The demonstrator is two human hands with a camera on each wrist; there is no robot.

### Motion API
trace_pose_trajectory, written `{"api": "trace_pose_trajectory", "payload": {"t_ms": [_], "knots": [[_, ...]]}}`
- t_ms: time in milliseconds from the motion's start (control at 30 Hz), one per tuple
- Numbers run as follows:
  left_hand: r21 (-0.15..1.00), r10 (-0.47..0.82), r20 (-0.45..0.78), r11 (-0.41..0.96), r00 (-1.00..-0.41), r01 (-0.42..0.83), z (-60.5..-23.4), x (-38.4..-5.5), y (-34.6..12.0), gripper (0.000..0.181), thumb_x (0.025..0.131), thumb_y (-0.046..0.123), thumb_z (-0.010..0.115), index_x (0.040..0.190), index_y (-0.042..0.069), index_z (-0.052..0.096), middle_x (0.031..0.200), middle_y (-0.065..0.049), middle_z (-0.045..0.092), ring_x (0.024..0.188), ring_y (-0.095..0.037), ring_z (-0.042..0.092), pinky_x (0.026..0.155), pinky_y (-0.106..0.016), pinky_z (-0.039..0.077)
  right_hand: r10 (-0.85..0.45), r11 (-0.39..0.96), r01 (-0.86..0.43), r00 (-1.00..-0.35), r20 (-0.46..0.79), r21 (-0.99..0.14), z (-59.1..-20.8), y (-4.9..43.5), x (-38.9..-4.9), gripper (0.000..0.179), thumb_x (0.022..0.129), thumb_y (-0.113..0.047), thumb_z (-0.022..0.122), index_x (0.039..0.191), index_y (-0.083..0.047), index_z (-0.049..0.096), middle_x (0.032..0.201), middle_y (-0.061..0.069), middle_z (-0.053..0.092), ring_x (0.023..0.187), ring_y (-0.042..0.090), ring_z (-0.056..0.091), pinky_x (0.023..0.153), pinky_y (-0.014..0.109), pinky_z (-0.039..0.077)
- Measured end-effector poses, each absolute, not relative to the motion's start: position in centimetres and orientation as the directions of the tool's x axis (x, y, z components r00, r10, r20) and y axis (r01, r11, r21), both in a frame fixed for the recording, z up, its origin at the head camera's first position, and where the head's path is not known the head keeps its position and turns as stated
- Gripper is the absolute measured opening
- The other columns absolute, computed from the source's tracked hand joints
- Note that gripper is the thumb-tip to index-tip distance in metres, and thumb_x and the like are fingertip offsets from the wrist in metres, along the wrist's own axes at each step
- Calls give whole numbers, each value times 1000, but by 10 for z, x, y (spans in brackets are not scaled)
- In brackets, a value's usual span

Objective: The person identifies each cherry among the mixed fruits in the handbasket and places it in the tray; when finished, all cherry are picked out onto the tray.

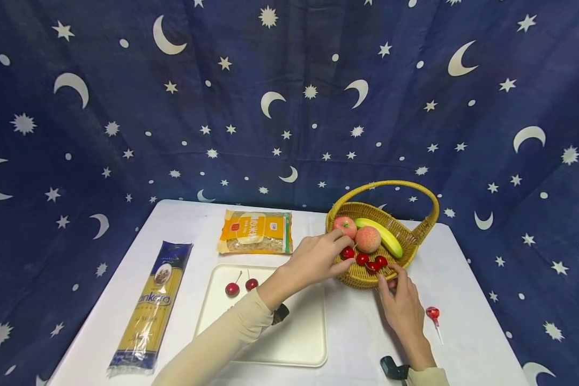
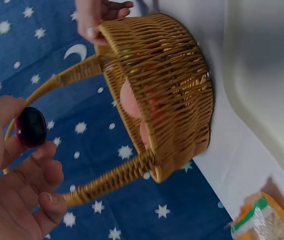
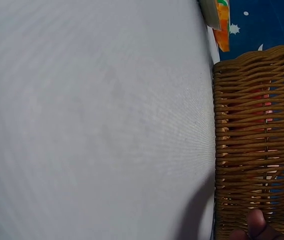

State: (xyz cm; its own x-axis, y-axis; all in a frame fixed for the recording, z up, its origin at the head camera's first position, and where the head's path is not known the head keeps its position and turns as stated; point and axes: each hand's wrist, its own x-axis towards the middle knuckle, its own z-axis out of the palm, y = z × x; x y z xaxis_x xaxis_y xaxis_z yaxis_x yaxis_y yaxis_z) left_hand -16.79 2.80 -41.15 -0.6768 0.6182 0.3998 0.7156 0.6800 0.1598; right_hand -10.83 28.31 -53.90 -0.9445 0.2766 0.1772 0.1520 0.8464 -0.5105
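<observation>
My left hand (image 1: 317,258) is over the near left side of a wicker basket (image 1: 354,279). It pinches a dark red cherry (image 2: 30,127) between thumb and fingers, above the rim. My right hand (image 1: 401,303) holds the basket's near right rim, its fingertips (image 3: 255,223) showing against the weave. Inside the basket lie an apple (image 1: 344,227), a peach (image 1: 368,239) and a banana (image 1: 388,238), with several more cherries (image 1: 380,261) near the front. The basket's tall handle (image 1: 391,183) arches over the back.
A cream tray (image 1: 289,351) carries two cherries (image 1: 232,289) with stems; my left forearm crosses above it. Behind it lies an orange food packet (image 1: 255,232). A spaghetti pack (image 1: 149,308) is at the left, and a red lollipop (image 1: 432,312) lies right of my right hand.
</observation>
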Motion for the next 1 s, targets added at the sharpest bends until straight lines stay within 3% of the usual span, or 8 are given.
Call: {"api": "trace_pose_trajectory", "payload": {"t_ms": [467,833,1000], "knots": [[326,417,440,752,-796,574,-417,-142,-29,26,97,39,77,115,22,73,96,5,68,66,-11,59,55,-22,43,291,836,178,-946,144,-520,-540,283,-110,54,109,-50,50,152,-18,45,108,10,60,98,31,56,68,33,36],[380,263,459,805,-849,455,-434,-129,-65,23,93,34,81,110,20,74,96,5,68,67,-11,58,54,-21,42,285,830,169,-948,144,-532,-537,283,-109,55,109,-49,50,152,-15,45,108,11,60,97,31,56,66,33,36],[394,233,453,814,-861,427,-446,-122,-74,21,92,33,82,107,22,73,95,6,65,58,-9,51,51,-21,39,287,827,168,-947,145,-537,-538,282,-108,54,110,-48,50,153,-15,45,108,12,60,96,31,56,66,32,35]]}}
